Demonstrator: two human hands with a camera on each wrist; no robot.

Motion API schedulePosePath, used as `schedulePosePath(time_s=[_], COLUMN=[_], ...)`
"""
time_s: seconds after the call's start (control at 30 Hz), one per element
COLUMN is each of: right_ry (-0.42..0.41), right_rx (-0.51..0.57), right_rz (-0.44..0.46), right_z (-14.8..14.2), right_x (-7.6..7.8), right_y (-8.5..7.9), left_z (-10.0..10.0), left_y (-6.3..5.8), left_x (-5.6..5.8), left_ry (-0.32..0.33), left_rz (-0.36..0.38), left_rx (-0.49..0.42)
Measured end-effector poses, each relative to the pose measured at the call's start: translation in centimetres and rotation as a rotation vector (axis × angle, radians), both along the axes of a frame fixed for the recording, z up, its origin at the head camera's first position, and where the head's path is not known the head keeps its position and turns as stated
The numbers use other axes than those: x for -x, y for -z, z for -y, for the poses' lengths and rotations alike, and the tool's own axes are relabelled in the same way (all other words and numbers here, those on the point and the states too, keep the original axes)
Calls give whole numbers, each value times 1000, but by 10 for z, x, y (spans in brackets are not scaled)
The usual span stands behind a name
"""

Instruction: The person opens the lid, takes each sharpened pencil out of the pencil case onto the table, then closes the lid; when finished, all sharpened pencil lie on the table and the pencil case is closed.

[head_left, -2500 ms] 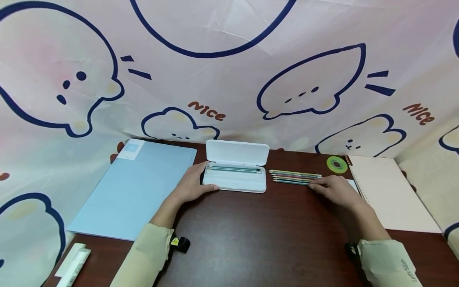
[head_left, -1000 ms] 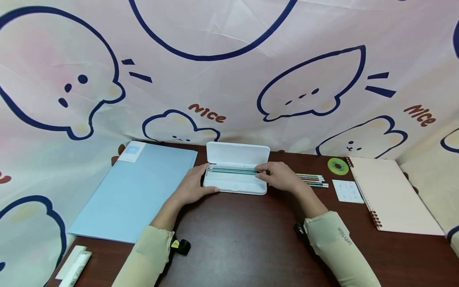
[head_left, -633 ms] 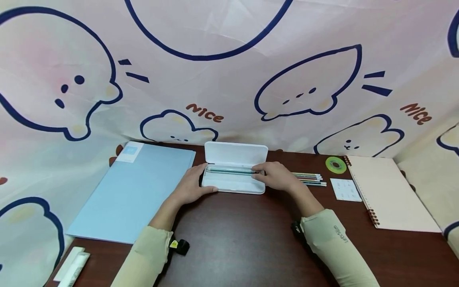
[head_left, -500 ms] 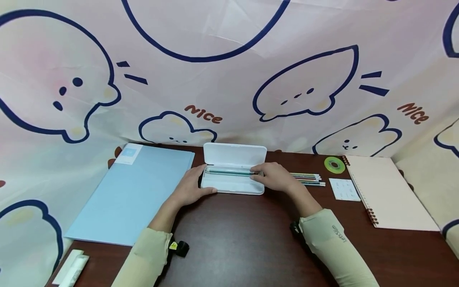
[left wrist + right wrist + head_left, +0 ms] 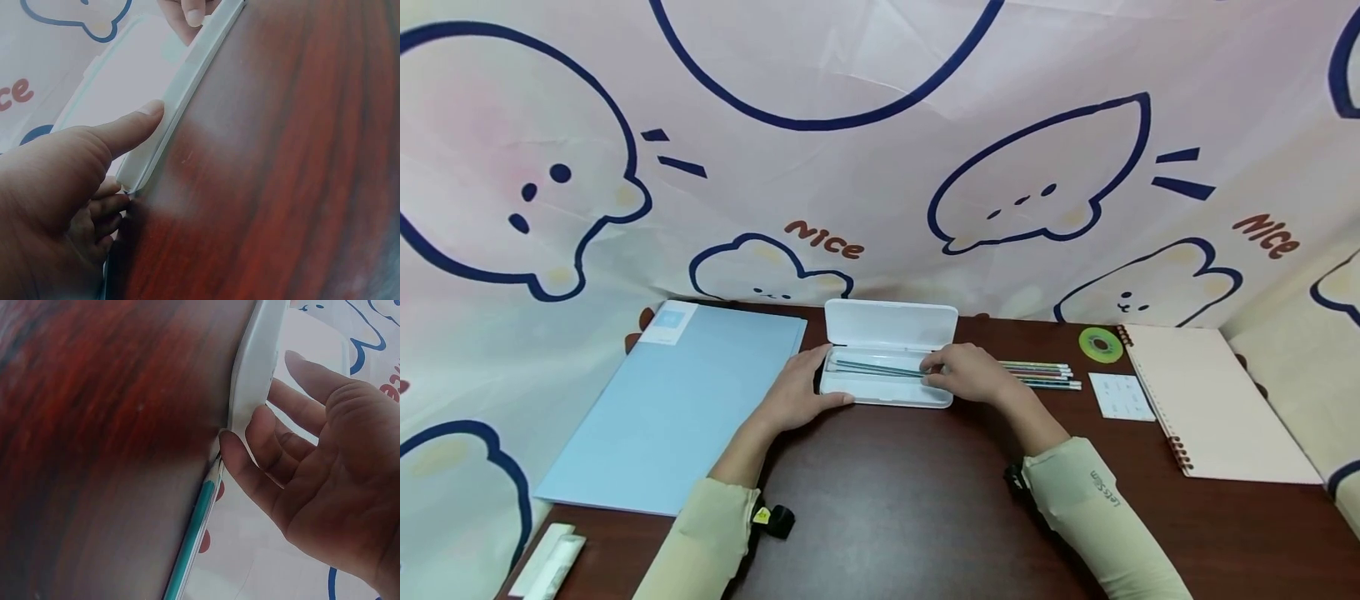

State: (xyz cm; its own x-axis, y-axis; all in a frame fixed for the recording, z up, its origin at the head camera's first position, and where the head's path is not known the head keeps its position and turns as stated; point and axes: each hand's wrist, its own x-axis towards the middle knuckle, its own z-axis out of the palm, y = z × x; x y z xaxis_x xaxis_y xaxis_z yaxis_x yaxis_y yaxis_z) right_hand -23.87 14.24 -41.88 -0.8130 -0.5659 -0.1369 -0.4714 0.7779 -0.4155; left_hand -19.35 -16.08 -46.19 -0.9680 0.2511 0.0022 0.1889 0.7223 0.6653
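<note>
A white pencil case (image 5: 895, 395) stands on the table with its lid (image 5: 891, 323) raised at the back. My left hand (image 5: 793, 390) grips its left end, the thumb (image 5: 140, 125) over the front rim and the other fingers round the outer side. Inside lie green pencils (image 5: 876, 367), slightly slanted, their right ends covered by my right hand (image 5: 966, 372). The fingertips of that hand pinch at them over the right half of the case. To the right, several more pencils (image 5: 1048, 376) lie side by side on the table, partly behind the right hand and wrist.
A light blue folder (image 5: 677, 408) lies at the left, with white narrow packages (image 5: 553, 560) at the front left. A green tape roll (image 5: 1101, 344), a small white card (image 5: 1122, 397) and a spiral notebook (image 5: 1225, 408) are at the right. Printed cloth (image 5: 880, 167) hangs behind the table.
My right hand has come leftward from the pencils on the table into the case. Just now it shifted slightly toward the front, slanting the pencils inside. The left hand stays on the case.
</note>
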Motion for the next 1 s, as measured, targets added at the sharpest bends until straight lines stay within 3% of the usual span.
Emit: schedulePosePath(time_s=[0.37,1.0], right_ry=[27,83], right_rx=[-63,31], right_rz=[-35,-91], right_z=[5,-1], right_x=[2,1], right_y=[2,-1], left_z=[0,0], left_y=[-2,2], left_x=[-1,-1], left_ry=[7,5], left_rz=[-12,-18], left_rx=[-11,-22])
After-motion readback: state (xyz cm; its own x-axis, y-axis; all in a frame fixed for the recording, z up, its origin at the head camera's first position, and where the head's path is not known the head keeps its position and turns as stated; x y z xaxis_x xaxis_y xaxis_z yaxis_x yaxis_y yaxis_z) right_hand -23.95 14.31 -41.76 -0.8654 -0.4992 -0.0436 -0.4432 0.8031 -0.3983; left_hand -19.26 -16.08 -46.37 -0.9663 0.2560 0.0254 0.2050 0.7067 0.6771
